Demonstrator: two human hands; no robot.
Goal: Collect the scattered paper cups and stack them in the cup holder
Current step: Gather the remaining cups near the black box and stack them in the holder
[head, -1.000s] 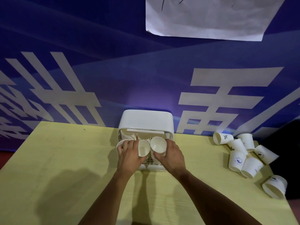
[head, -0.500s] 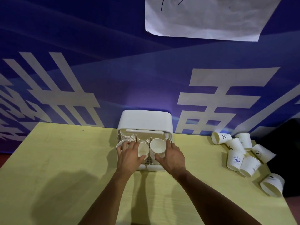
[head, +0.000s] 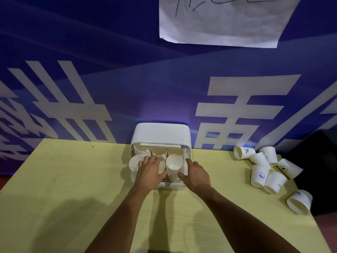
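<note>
Both hands at the cup holder front. Left hand fingers spread flat over the middle cup stack, pressing, not closed round it. Right hand curled loosely against the right stack, thumb touching its side. Loose cups lie well right of the right fingers.

Two bare hands show at the frame's centre, the left hand and the right hand. One white cup holder stands just above them. Three cup stacks lie at its mouth: left stack, middle stack, largely hidden, and right stack. At the right edge of the frame, seven loose cups lie clustered. One paper sheet hangs at the top.
</note>
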